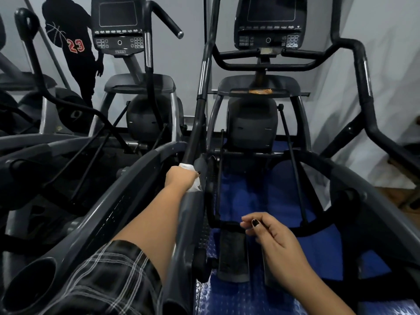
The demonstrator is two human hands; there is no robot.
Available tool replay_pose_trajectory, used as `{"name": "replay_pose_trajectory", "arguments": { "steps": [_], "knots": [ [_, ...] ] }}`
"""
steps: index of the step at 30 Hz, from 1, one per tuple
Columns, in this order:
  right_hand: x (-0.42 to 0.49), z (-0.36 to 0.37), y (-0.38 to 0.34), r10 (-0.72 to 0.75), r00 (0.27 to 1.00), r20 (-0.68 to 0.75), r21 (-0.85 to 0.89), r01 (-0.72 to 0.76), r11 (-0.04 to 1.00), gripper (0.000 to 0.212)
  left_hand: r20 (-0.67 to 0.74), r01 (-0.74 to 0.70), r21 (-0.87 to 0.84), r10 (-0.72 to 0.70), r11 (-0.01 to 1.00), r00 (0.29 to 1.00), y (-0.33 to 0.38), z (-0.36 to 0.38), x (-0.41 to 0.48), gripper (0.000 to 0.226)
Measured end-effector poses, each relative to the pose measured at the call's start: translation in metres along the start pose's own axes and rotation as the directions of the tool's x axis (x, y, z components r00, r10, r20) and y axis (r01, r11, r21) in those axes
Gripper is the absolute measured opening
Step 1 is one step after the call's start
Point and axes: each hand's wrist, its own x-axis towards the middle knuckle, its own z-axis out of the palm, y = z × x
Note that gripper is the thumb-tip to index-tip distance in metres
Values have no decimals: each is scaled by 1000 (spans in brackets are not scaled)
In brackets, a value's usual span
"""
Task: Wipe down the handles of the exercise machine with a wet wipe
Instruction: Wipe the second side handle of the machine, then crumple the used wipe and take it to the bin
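Note:
I stand at a dark elliptical machine with a console (pixel 269 21) at the top. Its left moving handle (pixel 200 105) is a long black bar that runs up from the middle of the view. My left hand (pixel 180 178) is wrapped around the lower part of this bar, with a white wet wipe (pixel 187 166) pressed between palm and bar; wipe edges show above and below the fist. My right hand (pixel 270 233) hovers loose over the blue floor mat, fingers lightly curled, holding nothing. The right handle (pixel 363 71) curves up at the right.
A second elliptical (pixel 118 23) stands to the left, its handles close by. The machine's grey side rails (pixel 118 201) flank my arms, and a cup holder (pixel 29 285) sits at the bottom left. A white wall is at the right, and foot pedals (pixel 231 255) lie below.

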Motion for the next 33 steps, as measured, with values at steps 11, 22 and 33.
{"name": "replay_pose_trajectory", "arguments": {
  "steps": [11,22,33],
  "knots": [
    [-21,-20,1,-25,1000,-10,24,25,999,26,51,73,-177,-65,982,997,-26,-1,-28,39],
    [-65,-66,17,2,998,-64,39,0,999,38,433,194,-649,148,735,889,-25,63,-189,20],
    [-155,-113,59,73,983,-169,102,-56,993,70,662,272,-577,246,770,708,-39,144,-342,43]
  ]
}}
